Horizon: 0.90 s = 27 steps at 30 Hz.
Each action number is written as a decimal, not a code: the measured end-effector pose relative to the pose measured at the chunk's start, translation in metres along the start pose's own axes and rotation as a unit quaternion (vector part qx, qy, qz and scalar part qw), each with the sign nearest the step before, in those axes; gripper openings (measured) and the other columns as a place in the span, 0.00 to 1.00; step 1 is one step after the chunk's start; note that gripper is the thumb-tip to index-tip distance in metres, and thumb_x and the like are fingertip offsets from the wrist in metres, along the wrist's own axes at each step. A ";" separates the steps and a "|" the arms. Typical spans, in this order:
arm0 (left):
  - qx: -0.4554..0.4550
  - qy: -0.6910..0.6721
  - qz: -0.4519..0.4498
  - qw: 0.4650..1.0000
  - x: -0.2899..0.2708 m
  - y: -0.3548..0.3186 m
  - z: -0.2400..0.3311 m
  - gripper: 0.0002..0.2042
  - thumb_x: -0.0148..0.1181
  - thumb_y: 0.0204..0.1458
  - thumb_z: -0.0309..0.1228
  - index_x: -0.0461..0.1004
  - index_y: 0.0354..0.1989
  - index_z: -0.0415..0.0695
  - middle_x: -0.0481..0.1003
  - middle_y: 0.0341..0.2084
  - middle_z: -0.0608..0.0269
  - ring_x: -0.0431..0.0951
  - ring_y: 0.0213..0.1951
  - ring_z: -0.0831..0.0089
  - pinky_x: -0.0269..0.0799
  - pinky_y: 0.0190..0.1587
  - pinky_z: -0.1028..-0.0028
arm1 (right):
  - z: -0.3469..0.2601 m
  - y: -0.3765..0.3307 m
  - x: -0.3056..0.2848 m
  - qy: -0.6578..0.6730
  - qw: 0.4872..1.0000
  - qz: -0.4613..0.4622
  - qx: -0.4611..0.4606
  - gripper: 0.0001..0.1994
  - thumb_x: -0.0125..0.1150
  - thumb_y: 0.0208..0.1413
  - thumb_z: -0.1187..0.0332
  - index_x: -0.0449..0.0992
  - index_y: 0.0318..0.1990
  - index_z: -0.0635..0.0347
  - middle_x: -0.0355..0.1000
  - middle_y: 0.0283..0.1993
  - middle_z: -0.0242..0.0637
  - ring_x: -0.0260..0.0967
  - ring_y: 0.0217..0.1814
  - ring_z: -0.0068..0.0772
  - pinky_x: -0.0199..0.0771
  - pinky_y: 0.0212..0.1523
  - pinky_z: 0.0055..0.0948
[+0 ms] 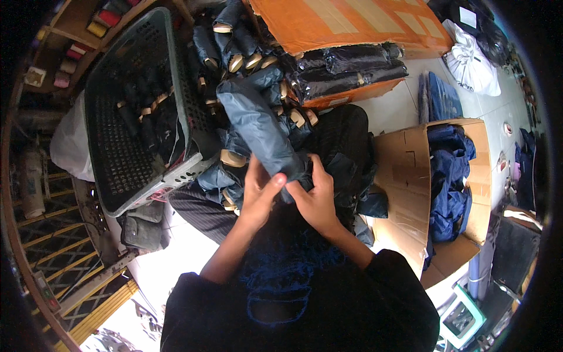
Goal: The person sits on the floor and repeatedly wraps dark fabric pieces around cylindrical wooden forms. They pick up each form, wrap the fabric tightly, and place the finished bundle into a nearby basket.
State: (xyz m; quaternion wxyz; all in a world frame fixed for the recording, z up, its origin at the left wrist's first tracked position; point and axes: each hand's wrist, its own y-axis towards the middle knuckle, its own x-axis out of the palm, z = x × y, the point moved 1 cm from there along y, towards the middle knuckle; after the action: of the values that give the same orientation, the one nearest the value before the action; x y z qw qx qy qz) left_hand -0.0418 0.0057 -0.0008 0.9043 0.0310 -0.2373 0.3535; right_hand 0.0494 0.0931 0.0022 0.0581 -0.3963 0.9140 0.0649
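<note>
One view only, from a head-worn fisheye camera looking steeply down over the person's chest and lap, close to the hands [287,193] at centre. Straight edges bow toward the dark round rim. A basket [126,117] lies at 10 o'clock, an orange box [346,20] at 12, an open carton [410,176] at 3.

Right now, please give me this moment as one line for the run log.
left hand: grip on dark folded umbrella | right hand: grip on same umbrella, lower end | basket: at left, tilted | cardboard box: at right, blue cloth inside
</note>
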 end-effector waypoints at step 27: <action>0.017 -0.014 -0.001 1.000 0.007 0.016 0.025 0.35 0.63 0.43 0.45 0.61 0.55 0.34 0.68 0.49 0.55 0.70 0.47 0.69 0.65 0.51 0.70 | -0.014 0.004 0.000 0.432 0.860 -0.123 0.242 0.33 0.59 0.51 0.72 0.47 0.60 0.61 0.57 0.58 0.44 0.61 0.56 0.34 0.62 0.57 0.37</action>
State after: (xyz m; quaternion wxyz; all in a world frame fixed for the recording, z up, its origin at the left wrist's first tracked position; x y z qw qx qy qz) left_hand -0.0580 0.0164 0.0225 0.9007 0.0514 -0.2441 0.3556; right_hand 0.0457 0.0938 0.0159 -0.2408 -0.4674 0.7779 -0.3440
